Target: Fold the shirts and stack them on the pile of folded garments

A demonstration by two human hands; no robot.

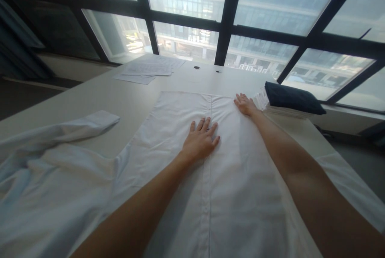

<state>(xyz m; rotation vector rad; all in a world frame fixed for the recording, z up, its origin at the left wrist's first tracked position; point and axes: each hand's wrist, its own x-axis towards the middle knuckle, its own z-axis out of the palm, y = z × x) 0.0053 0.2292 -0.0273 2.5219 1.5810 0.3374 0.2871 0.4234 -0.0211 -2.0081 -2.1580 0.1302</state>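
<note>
A white button-front shirt (255, 177) lies spread on the table, its button strip running down the middle and its hem at the far end. Flat on the cloth, beside the button strip, rests my left hand (200, 139) with its fingers apart. Farther off, my right hand (245, 104) lies on the shirt's far right corner, fingers stretched out. Neither hand grips anything. One sleeve (90, 125) stretches out to the left in loose folds. Small wrinkles gather near the hem between the hands. My forearms hide parts of the shirt.
Sheets of paper (147, 69) lie at the table's far left. At the right edge, a dark folded cloth (293, 96) sits on a white stack (285, 111). The white table (99, 93) reaches to dark-framed windows (224, 17). Two small round fittings show near its far edge.
</note>
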